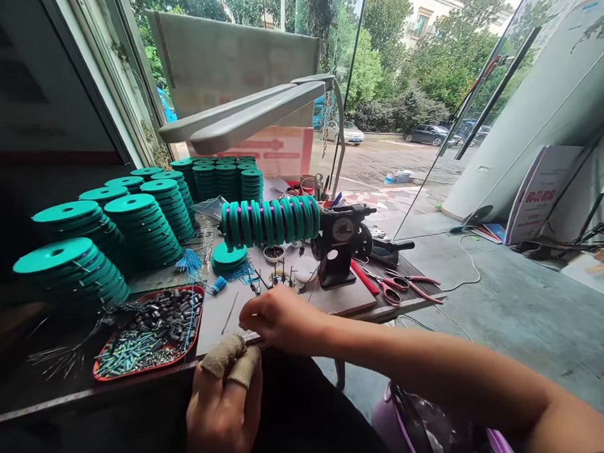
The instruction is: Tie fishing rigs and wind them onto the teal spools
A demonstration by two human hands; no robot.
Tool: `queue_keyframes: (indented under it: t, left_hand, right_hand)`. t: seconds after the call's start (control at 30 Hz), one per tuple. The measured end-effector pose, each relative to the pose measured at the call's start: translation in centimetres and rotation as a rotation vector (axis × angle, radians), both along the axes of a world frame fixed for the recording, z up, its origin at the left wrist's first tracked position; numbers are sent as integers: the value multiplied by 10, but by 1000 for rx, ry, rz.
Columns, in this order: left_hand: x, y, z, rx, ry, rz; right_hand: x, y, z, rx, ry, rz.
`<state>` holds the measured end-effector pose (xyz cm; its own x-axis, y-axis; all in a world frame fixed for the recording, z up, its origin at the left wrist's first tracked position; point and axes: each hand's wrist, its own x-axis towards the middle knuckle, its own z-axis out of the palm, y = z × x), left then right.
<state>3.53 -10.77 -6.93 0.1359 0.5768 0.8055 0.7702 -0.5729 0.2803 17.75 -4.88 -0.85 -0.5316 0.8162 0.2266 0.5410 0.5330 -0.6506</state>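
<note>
My left hand (222, 403), with cloth covers on two fingers, is closed at the front edge of the white board (216, 324). Beside it my right hand (281, 321) is closed too, its thumb and forefinger together near the left fingertips. Whatever either hand pinches is too small to make out. A thin dark rod (230, 314) lies on the board to the left of my right hand. Beyond the hands, a row of green discs (272, 221) is mounted on a black hand-cranked device (337, 245). Left of the hands sits a red-rimmed tray (148, 373) of small dark and blue-green parts.
Stacks of green spools (145, 233) fill the back left. Red-handled scissors (391, 293) and pliers (422, 289) lie at the table's right end. A lamp (257, 115) reaches over the table. Small bowls (274, 254) stand in the middle. A purple bin (395, 416) is below right.
</note>
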Motion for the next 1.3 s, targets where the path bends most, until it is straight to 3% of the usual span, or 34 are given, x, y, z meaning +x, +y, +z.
queue_keyframes:
  t: [0.17,0.27,0.33,0.4,0.5,0.6,0.67,0.8,0.97,1.07,1.17,1.23,1.3]
  left_hand:
    - [-6,7,6,-276,-215,-125]
    - [-5,7,11,-381,-313,-190]
    - [-4,3,15,-515,-383,-224]
    - [-1,-3,17,-774,-517,-274]
    - [4,-10,15,-1227,-864,-409]
    - [10,-12,13,-1511,-1206,-518]
    - [13,-13,13,-1596,-1347,-487]
    - [16,-15,12,-1615,-1509,-354]
    - [16,-16,6,-1602,-1502,-425]
    - [18,-14,5,-1511,-1264,-419]
    - [18,-16,4,-1246,-885,-385]
    - [17,-20,2,-1033,-708,-298]
    - [15,-26,-5,-874,-661,-200]
  right_hand:
    - [-6,9,12,-153,-115,-36]
    - [-9,10,11,-109,-224,-31]
    - [-6,2,6,55,-302,-20]
    - [2,-14,-4,360,-288,0]
    - [24,-44,-25,825,-48,9]
    - [43,-65,-48,918,1,50]
    - [48,-71,-60,916,-57,114]
    - [40,-69,-72,977,-70,129]
    - [36,-67,-72,909,-133,141]
    - [43,-70,-72,790,-285,197]
    - [46,-76,-71,644,-375,258]
    - [41,-80,-64,549,-351,318]
    - [31,-79,-50,443,-225,364]
